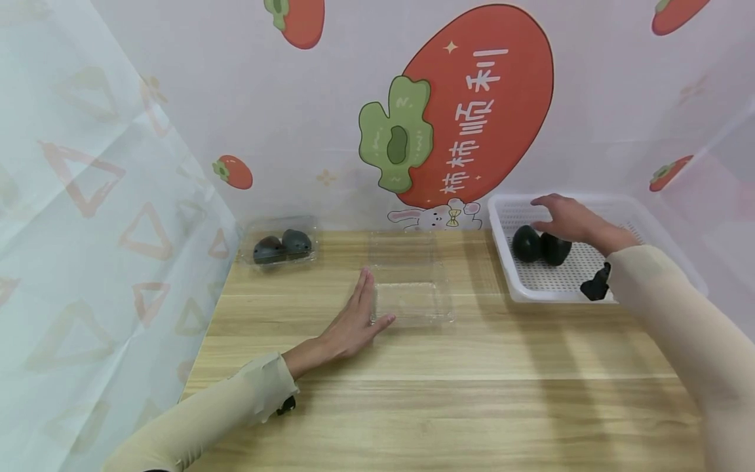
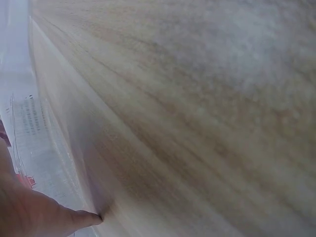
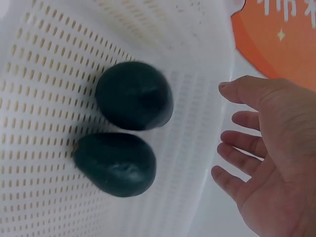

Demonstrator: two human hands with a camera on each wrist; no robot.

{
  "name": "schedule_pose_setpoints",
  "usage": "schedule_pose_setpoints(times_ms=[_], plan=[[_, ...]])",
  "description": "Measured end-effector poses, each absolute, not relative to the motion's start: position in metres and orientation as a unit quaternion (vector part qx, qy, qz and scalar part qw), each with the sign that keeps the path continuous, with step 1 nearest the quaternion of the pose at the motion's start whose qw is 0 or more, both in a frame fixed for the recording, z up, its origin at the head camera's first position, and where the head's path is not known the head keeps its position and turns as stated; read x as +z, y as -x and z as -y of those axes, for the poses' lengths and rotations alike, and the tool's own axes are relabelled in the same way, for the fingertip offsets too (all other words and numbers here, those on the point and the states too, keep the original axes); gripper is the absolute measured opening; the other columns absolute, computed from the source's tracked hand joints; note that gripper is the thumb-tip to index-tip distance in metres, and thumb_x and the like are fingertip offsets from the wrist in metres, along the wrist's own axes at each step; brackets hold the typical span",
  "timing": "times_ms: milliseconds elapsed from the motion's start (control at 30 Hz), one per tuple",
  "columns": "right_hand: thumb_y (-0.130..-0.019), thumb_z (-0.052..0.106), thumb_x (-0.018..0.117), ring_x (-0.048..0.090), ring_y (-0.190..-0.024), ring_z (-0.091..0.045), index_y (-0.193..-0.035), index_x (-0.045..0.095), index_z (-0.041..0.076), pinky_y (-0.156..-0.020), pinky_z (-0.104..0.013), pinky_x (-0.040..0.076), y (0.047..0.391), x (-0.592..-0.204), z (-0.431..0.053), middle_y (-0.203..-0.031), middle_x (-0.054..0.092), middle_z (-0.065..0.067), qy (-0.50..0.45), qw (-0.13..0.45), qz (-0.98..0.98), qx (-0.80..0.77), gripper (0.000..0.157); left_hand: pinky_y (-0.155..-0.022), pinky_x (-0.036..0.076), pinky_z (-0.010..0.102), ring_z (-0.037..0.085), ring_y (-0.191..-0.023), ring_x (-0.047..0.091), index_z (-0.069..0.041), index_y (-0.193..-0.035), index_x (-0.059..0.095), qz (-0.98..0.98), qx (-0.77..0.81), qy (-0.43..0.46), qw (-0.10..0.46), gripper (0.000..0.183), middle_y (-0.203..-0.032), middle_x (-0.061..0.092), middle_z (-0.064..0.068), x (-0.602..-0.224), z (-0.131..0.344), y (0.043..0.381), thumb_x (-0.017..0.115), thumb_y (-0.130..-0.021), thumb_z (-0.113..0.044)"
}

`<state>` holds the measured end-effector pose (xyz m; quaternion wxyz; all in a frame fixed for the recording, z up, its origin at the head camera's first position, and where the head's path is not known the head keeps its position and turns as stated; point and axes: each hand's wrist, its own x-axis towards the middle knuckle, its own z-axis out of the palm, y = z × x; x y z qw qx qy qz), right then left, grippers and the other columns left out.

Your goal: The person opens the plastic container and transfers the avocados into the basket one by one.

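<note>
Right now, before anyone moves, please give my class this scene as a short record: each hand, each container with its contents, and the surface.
Left hand: fingers straight, at the left edge of the middle box
Right hand: above the basket, holding nothing
Basket: white, full of small holes, holds two dark green fruits side by side
Middle box: clear, no fruit inside
Left box: clear, holds two dark fruits
Table: wood-patterned

Looks across a wood-grain worktop [image 1: 448, 413] to a pale far wall [image 1: 177, 39] printed with red persimmons [image 1: 501, 85] and white lettering [image 1: 470, 126]. Closed in at left by a creased sheet [image 1: 53, 262] with faded triangles, at right, seemingly, by a pinkish sheet [image 1: 728, 190]. Lit brightly, with soft shadows.
</note>
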<state>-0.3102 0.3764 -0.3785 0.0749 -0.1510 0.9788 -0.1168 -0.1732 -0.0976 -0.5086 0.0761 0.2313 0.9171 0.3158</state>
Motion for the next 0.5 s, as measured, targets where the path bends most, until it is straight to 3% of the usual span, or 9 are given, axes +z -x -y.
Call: schedule_pose_setpoints(times_ms=[267,500], plan=[[-0.101,0.016,0.071,0.045,-0.139,-0.055,-0.15,0.048,-0.011,-0.114,-0.07,0.036,0.299,-0.37,-0.348,-0.153,0.043,-0.038,0.181,0.071,-0.974,-0.121,0.061,-0.13,0.012,0.049,0.029,-0.164,-0.006,0.0,-0.168,-0.005,-0.925,0.304,-0.22,0.058,0.1,-0.177,-0.013,0.018,-0.508,0.101,0.176,0.052,-0.108,-0.056],[-0.1,0.013,0.073,0.05,-0.139,-0.05,-0.148,0.05,-0.01,-0.115,-0.066,0.04,0.29,-0.37,-0.322,-0.152,0.049,-0.033,0.233,0.035,-0.962,-0.136,0.058,-0.129,0.017,0.052,0.037,-0.163,0.007,0.005,-0.167,0.009,-0.926,0.309,-0.214,0.022,0.091,-0.177,-0.005,0.02,-0.497,0.108,0.191,0.056,-0.109,-0.047]])
